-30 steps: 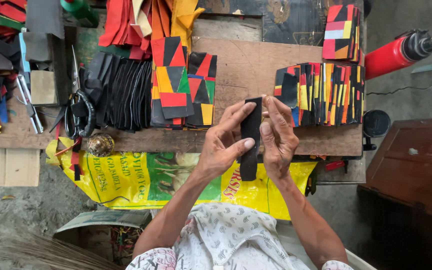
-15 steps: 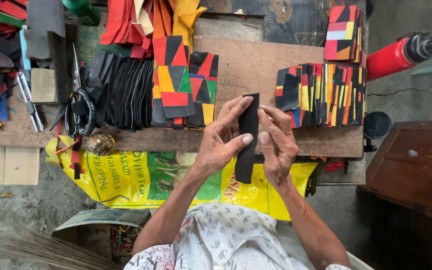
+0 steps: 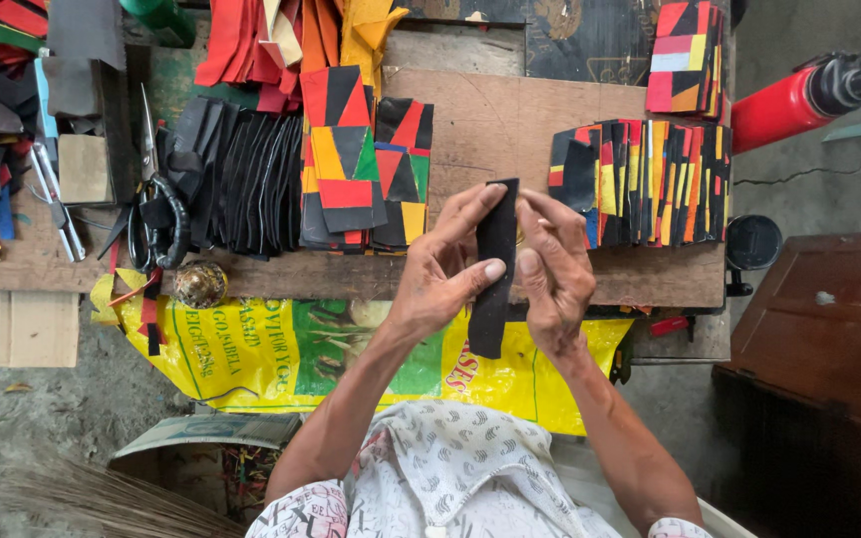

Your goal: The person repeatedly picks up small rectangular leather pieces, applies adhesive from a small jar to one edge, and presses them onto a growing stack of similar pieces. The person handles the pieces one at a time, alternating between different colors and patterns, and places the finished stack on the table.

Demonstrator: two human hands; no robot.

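Left hand [image 3: 445, 269]: pinches the black strip [image 3: 494, 269], thumb on its face.
Right hand [image 3: 553, 274]: grips the strip's right edge.
Strip: upright, above bench [image 3: 490, 125] front edge.
Patchwork stack [image 3: 640, 179]: two o'clock.

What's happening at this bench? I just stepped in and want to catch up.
A person seated at a wooden worktable holds a long black strip upright between both hands: the left hand and the right hand pinch it from either side. On the table lie a fanned row of black pieces, stacks of patchwork panels in red, yellow, green and black, and another row of them on the right. Black-handled scissors rest at the left.
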